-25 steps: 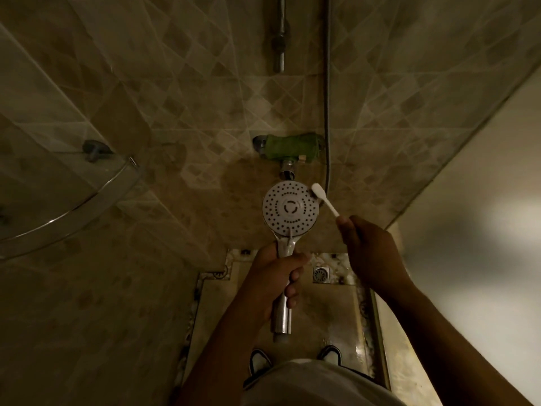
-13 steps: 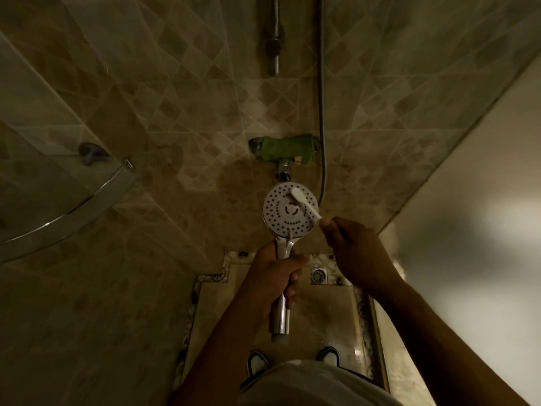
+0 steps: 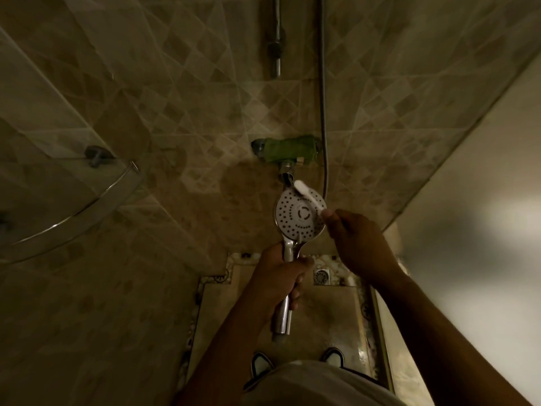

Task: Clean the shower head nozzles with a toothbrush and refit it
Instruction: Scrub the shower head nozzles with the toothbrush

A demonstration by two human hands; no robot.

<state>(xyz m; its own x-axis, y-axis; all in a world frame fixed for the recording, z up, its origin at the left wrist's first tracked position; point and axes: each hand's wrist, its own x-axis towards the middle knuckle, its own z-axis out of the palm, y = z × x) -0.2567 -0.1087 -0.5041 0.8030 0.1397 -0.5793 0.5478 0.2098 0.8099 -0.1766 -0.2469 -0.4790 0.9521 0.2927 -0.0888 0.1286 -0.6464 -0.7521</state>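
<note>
1. Head view: dim beige diamond-patterned wall tiles (image 3: 181, 83) fill the background, with a curved glass corner shelf (image 3: 67, 206) at the left and a plain pale wall at the right.
2. On the tiled wall sits a mixer valve wrapped in green cloth (image 3: 288, 149); a chrome hose (image 3: 323, 98) runs down just beside it, and a chrome rail (image 3: 276, 39) hangs above.
3. Left hand (image 3: 281, 276) is closed around the chrome handle of the shower head (image 3: 300, 215), holding it upright in front of the valve, nozzle face toward the camera.
4. Right hand (image 3: 361, 244) pinches the handle of a white toothbrush (image 3: 306, 193), whose head lies on the upper right edge of the nozzle face.
5. Below, a floor drain (image 3: 321, 276) shows between the hands, and two shoes (image 3: 260, 366) stand on the shower floor.
</note>
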